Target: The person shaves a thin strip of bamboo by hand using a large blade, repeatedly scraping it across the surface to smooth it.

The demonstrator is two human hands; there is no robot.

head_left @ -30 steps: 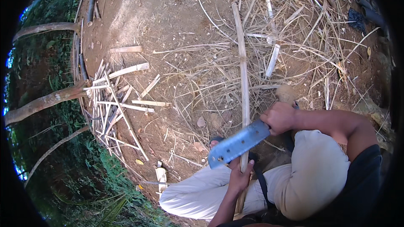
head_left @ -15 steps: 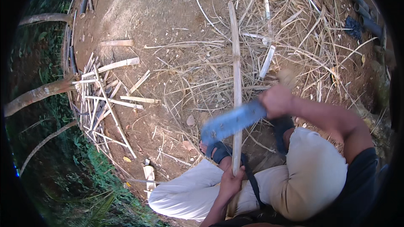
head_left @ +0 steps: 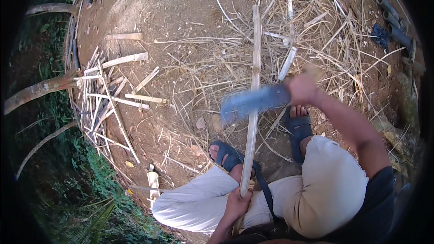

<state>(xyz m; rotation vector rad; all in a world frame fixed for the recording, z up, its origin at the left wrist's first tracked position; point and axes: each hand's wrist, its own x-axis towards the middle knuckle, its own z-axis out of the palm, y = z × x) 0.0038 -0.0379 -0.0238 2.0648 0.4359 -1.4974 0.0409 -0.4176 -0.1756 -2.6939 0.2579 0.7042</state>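
Bamboo strip [head_left: 252, 108] stays gripped at its near end by the left hand [head_left: 236, 204], running out over the straw-littered dirt [head_left: 181, 13]. Right hand [head_left: 302, 88] clasps the blade [head_left: 253, 101] — now swung lower across the strip, motion-blurred, its edge unclear.

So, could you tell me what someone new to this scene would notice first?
Most striking is the broad blade, blurred, gripped by the right hand across a long bamboo strip at the centre. The left hand grips that strip's near end at the bottom, between the person's sandalled feet. To the left, a heap of split slats lies on bare earth.
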